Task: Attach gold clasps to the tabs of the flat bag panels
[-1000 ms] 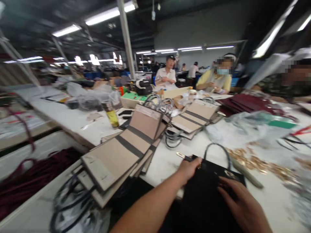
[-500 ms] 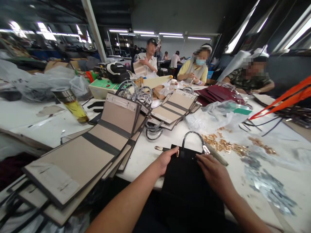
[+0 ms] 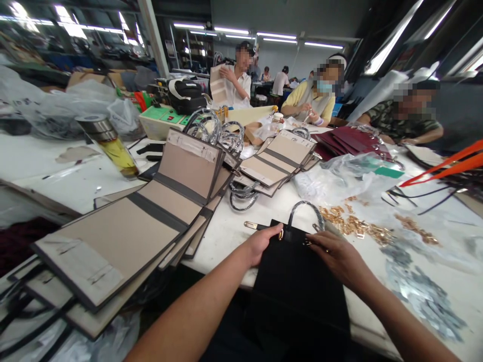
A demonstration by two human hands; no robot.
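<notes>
Black bag [image 3: 300, 286] straddles near edge of table [image 3: 211, 249]; L hand [image 3: 261, 246] fingers grip its top edge by gold fitting [image 3: 280, 235], R hand [image 3: 339, 256] fingers bunch at small fitting [image 3: 307, 242], can't tell if holding it. Step: prob. top-edge hdwe. work; next move needs steady L support. Loose gold parts [image 3: 352, 226] nearby.

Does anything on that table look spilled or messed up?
Near the right hand, gold bits and silvery bits lie loose in messy heaps, so they look spilled, though maybe they're kept that way. The bottle seems to lean, but so does the post: maybe it's the camera.
</notes>
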